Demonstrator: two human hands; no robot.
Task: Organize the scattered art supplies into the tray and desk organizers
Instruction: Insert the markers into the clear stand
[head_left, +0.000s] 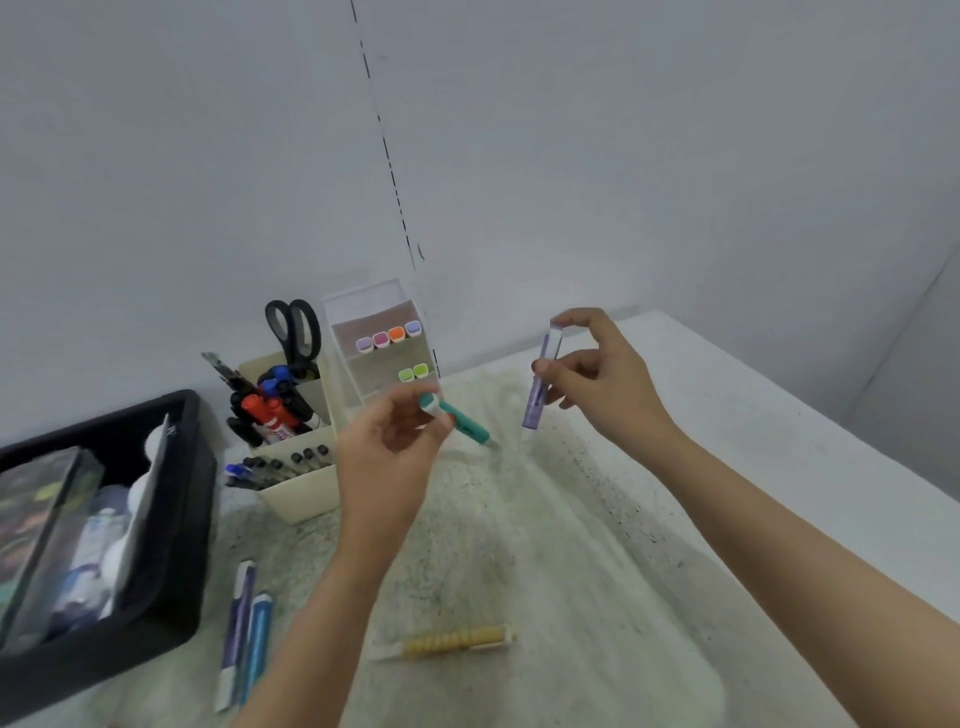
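As left hand (389, 447) seemingly pinches it, teal marker (460, 418) juts right.

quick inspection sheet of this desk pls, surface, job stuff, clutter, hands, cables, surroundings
surface: white table under a stained pale cloth
job's things: teal marker and purple marker are held above the cloth; clear rack holds six markers; cream organizer holds scissors, markers and pens; black tray at left is partly filled
clutter: yellow marker, dark purple pen and blue pen lie loose on the cloth
hands: left hand grips the teal marker; right hand pinches the purple marker, roughly upright
cables: nothing seen
surroundings: bare grey wall with a dark broken line running up it
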